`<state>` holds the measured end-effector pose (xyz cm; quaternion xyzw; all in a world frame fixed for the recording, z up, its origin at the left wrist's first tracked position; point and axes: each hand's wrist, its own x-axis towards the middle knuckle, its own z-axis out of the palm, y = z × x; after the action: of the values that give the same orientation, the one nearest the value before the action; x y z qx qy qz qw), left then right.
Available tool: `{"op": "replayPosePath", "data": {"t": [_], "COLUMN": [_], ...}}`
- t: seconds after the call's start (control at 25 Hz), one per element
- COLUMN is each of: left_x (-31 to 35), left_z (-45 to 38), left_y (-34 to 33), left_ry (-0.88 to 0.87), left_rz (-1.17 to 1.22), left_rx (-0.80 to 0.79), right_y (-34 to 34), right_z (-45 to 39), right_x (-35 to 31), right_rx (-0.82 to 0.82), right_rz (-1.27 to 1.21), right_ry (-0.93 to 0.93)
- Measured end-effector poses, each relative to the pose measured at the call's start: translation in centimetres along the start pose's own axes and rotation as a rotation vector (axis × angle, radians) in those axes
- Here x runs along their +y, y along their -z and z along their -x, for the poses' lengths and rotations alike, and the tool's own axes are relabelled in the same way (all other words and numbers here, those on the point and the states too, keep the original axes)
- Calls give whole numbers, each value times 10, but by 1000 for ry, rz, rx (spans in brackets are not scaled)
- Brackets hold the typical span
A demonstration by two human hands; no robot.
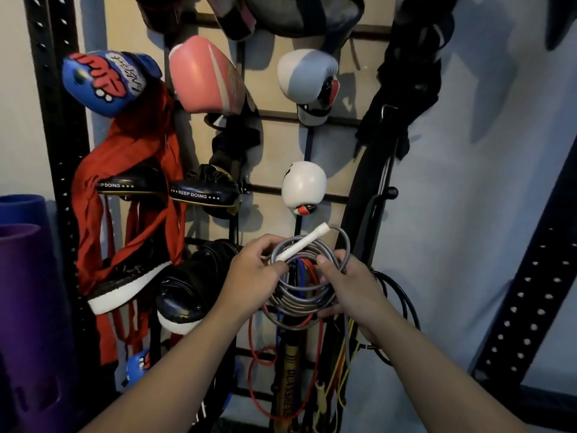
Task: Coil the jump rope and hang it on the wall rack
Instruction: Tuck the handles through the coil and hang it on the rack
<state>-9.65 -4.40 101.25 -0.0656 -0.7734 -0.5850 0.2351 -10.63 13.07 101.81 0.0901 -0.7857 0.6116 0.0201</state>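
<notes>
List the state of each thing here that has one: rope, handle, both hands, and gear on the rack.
jump rope: coiled, held in front of the rack, not visibly hung
white handle: tilted across the coil's top
left hand: gripping the coil's left side
right hand: gripping the coil's right side
pink glove: hanging on the rack
red rope: hanging below

You've got one view only: head cam, wide-angle, facing forward and slightly down at the wall rack (312, 117). It sits close to the rack, both forearms entering from the bottom edge, so no second view overlaps it
</notes>
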Motion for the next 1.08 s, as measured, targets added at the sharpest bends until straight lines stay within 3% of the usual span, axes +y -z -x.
{"op": "replayPosePath", "data": {"t": [0.36, 0.76, 1.08], "left_x": [-84, -240, -310], "left_z": [-79, -213, -254], "left_y": [-30, -77, -111], "left_ry": [-10, -33, -60], "left_rz": [-30, -63, -92], "left_rx": [7, -129, -292], "right_y": [-20, -62, -61], "right_z": [-100, -267, -316], "right_x": [67, 167, 213], "right_rx": [84, 257, 306], "right_rz": [-62, 33, 99], "right_ry": [-33, -132, -198]}}
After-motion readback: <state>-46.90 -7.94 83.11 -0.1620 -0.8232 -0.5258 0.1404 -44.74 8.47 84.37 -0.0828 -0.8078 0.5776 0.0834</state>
